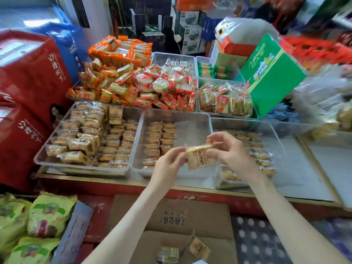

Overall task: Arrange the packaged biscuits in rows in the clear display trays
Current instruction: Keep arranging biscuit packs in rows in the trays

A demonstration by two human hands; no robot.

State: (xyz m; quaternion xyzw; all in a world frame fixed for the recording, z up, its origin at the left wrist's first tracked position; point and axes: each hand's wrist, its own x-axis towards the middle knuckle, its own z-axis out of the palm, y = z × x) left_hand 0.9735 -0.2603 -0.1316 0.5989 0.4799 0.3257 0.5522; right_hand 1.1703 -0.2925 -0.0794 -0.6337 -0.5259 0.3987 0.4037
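Head camera: one biscuit pack is held up over the front of the middle tray, between both hands. The left hand pinches its left edge; the right hand grips its upper right corner with curled fingers. The pack tilts, its printed face toward the camera. Below it, the middle tray holds two short rows of packs along its left side. The left tray is nearly full — neat rows on its right, looser packs piled on its left. The right tray has rows too, partly hidden by the right hand. All three sit side by side on the counter. Nearer the camera, a cardboard box holds two loose packs. Behind the trays lie heaped orange and red snacks; a green box leans at the right.
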